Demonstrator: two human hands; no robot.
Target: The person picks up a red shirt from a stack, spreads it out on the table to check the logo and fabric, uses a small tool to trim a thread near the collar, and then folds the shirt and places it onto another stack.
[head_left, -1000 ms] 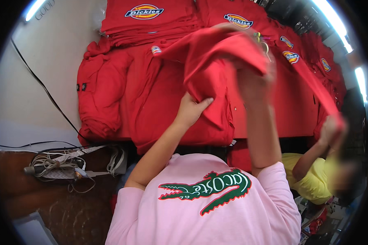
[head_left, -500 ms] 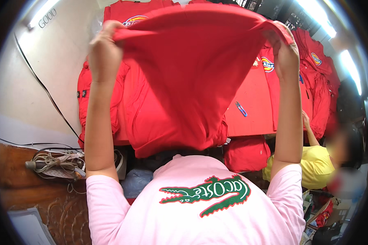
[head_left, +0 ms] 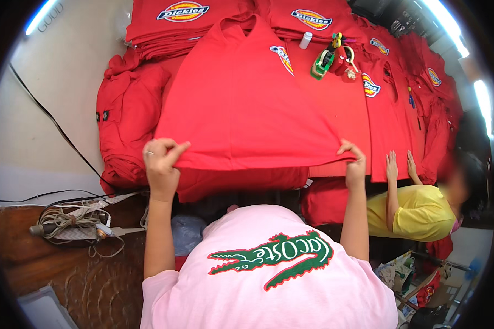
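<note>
Counter [head_left: 335,118] fully covered in red garments, stacked and spread; pale wall [head_left: 49,104] on the left with one black cable [head_left: 55,123] running down it; strip lights along the top right rim. Lower left: dark wooden surface [head_left: 66,274] carrying one tangled bundle of cord [head_left: 66,225]. Red shirt [head_left: 241,104] spread flat on top of the pile, hem toward the wearer, chest patch facing up. Left hand [head_left: 160,164] pinching the hem's left corner, fingers closed on fabric. Right hand [head_left: 354,162] pinching the hem's right corner, fingers closed on fabric too. On the counter beyond the shirt: one white cylinder [head_left: 306,39], one green tape dispenser [head_left: 323,63]. Folded stacks at the far edge: two visible with patches up. Second person in a yellow top [head_left: 417,211] at the right, both palms flat on the red cloth.
</note>
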